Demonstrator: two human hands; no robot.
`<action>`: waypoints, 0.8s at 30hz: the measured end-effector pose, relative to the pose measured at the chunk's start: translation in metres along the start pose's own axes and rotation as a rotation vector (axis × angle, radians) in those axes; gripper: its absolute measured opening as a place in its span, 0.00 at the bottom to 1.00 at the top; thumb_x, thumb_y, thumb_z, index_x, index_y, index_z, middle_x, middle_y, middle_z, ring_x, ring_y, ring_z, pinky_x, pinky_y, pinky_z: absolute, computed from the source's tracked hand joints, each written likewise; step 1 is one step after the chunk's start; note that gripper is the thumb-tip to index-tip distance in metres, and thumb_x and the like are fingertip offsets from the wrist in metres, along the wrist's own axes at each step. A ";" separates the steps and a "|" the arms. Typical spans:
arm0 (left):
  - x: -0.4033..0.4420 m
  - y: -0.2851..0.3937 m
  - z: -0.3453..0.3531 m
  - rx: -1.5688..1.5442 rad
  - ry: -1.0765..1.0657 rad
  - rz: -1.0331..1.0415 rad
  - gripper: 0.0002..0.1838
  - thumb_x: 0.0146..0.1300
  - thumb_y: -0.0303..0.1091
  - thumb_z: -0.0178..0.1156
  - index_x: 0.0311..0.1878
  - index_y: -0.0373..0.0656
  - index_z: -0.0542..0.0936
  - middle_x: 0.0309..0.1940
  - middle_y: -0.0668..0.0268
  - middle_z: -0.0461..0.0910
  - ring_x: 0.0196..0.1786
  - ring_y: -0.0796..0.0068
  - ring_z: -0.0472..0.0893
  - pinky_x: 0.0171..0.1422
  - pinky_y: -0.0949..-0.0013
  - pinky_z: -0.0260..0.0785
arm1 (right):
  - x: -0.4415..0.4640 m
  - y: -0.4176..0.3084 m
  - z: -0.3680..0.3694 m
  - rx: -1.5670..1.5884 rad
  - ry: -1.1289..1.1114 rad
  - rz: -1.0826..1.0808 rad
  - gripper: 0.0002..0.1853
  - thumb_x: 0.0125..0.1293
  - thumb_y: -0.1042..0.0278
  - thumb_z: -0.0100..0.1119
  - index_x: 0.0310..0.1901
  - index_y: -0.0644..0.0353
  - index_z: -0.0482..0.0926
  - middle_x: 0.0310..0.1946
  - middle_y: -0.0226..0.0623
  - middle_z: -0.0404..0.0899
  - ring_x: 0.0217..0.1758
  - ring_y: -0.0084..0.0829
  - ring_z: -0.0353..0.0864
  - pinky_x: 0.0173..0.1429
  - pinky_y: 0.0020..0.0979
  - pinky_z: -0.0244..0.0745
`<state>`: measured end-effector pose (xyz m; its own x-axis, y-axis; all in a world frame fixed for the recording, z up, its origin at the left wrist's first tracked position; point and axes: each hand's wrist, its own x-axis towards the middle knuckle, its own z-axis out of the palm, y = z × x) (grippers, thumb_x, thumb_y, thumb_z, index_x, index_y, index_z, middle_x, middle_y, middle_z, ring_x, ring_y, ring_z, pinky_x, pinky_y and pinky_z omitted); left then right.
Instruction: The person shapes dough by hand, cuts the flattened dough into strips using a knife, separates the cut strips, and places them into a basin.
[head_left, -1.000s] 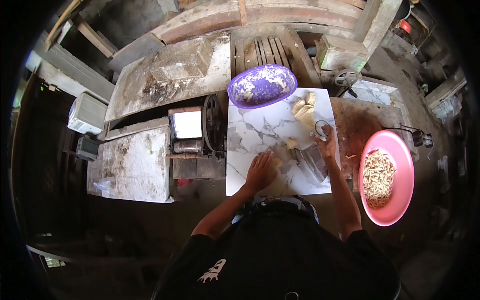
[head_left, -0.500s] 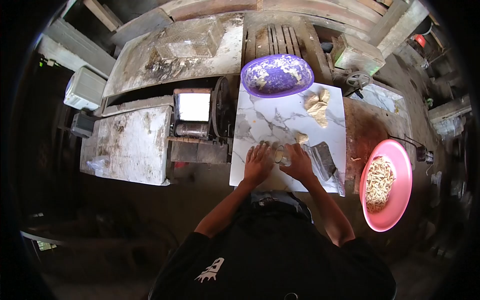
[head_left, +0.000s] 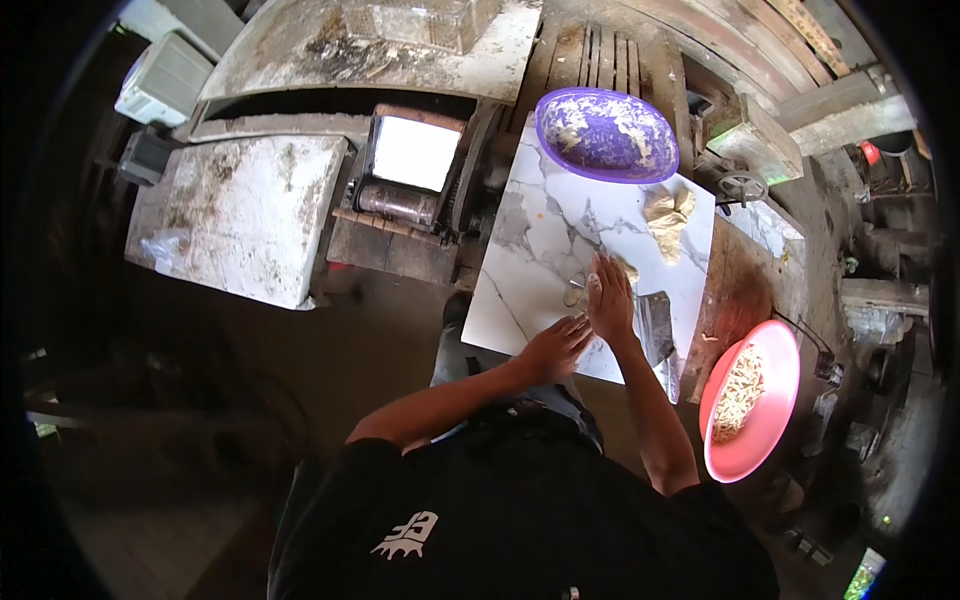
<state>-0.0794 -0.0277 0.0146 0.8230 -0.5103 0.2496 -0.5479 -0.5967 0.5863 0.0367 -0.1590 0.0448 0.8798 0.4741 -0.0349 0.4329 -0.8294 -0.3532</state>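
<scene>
My right hand (head_left: 609, 298) is over the marble-patterned tabletop (head_left: 520, 275), its fingers straight and together, holding nothing that I can see. My left hand (head_left: 558, 347) is just below it, fingers stretched toward the right palm's lower edge; I cannot tell if they touch. Left of my right hand sits a small clear object, seemingly a drinking glass (head_left: 573, 293). A small dough piece (head_left: 629, 269) shows partly behind my right fingers. Farther back lies a larger dough lump (head_left: 667, 228). Right of my right wrist lies a broad grey blade, apparently a cleaver (head_left: 655, 330).
At the tabletop's far edge is a purple basin (head_left: 625, 170) smeared with pale dough. To the right, a pink basin (head_left: 775, 425) holds many short pale strips. A roller machine (head_left: 400, 205) with a large wheel stands left, beside a stained white board (head_left: 240, 220).
My hands have left the sides of the glass and come together, the left moving toward my body and the right turning upright. The whole view has tilted and shifted.
</scene>
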 end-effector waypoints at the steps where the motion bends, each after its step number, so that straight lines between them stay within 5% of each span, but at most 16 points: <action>1: 0.003 0.005 0.002 0.125 -0.014 -0.009 0.34 0.59 0.49 0.60 0.62 0.33 0.72 0.66 0.52 0.67 0.70 0.54 0.62 0.77 0.53 0.52 | 0.005 0.003 0.002 -0.006 0.031 -0.030 0.25 0.75 0.58 0.37 0.68 0.62 0.65 0.68 0.49 0.65 0.74 0.49 0.58 0.76 0.46 0.51; 9: 0.000 0.011 0.024 0.268 -0.021 -0.139 0.45 0.56 0.60 0.59 0.65 0.29 0.68 0.66 0.51 0.67 0.72 0.53 0.59 0.78 0.49 0.46 | 0.008 0.006 0.003 0.019 -0.214 -0.010 0.28 0.70 0.63 0.41 0.69 0.67 0.61 0.71 0.57 0.57 0.75 0.53 0.55 0.77 0.48 0.49; 15: 0.003 0.017 0.010 0.235 -0.002 -0.144 0.44 0.57 0.59 0.60 0.65 0.28 0.68 0.65 0.50 0.68 0.71 0.53 0.60 0.77 0.48 0.47 | 0.027 -0.012 0.006 0.259 -0.058 0.057 0.29 0.69 0.64 0.44 0.69 0.66 0.60 0.72 0.57 0.56 0.76 0.53 0.53 0.77 0.48 0.49; 24: 0.011 0.030 0.007 0.094 -0.240 -0.294 0.44 0.53 0.54 0.66 0.64 0.26 0.68 0.65 0.45 0.67 0.71 0.53 0.62 0.76 0.50 0.48 | 0.015 -0.019 0.009 -0.088 0.022 -0.010 0.27 0.70 0.62 0.46 0.69 0.59 0.63 0.69 0.49 0.63 0.73 0.51 0.58 0.75 0.54 0.51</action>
<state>-0.0872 -0.0556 0.0292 0.8945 -0.4326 -0.1130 -0.3141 -0.7879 0.5297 0.0399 -0.1337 0.0427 0.8789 0.4768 -0.0110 0.4565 -0.8477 -0.2701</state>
